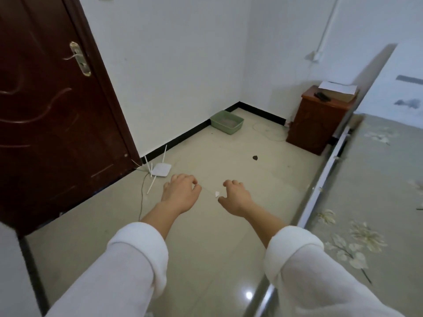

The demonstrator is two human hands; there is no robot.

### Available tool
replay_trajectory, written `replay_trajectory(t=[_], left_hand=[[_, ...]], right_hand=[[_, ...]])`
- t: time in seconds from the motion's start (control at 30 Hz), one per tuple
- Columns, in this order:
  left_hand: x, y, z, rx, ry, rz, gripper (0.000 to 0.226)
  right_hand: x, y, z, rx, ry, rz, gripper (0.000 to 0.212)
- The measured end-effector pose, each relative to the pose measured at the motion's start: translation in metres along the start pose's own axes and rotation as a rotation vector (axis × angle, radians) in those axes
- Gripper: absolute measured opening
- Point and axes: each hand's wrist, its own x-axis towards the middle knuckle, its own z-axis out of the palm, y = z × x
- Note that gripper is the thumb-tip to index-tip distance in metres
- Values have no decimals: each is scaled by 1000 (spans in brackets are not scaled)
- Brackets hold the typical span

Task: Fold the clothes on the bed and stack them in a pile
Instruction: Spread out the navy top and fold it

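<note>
Both my arms in white rolled-up sleeves stretch forward over the tiled floor. My left hand (180, 193) hangs in the air with fingers loosely curled and holds nothing. My right hand (235, 196) is beside it, also loosely curled and holding nothing. The bed (377, 184), covered by a grey-green sheet with pale flowers, runs along the right side of the view. No clothes show on the visible part of the bed.
A dark brown door (45, 115) stands at the left. A white router (161, 169) with a cable lies on the floor. A green tray (227, 122) sits in the corner. A wooden nightstand (318, 120) stands beside the bed's head.
</note>
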Motion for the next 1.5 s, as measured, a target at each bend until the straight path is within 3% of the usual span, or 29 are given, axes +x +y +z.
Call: replay_trajectory(t=[0.3, 0.5, 0.87, 1.3, 1.5], left_hand=[[182, 36, 25, 26, -140, 214, 37], [308, 99, 34, 24, -197, 409, 38], [451, 322, 106, -103, -339, 820, 38], [629, 587, 177, -133, -399, 1006, 32], [726, 699, 207, -84, -424, 1101, 39]], right_hand=[[136, 46, -34, 51, 62, 260, 48], [186, 103, -77, 106, 159, 482, 49], [228, 298, -179, 222, 363, 876, 50], [310, 532, -312, 281, 461, 1088, 60], [371, 639, -371, 275, 521, 1160, 60]])
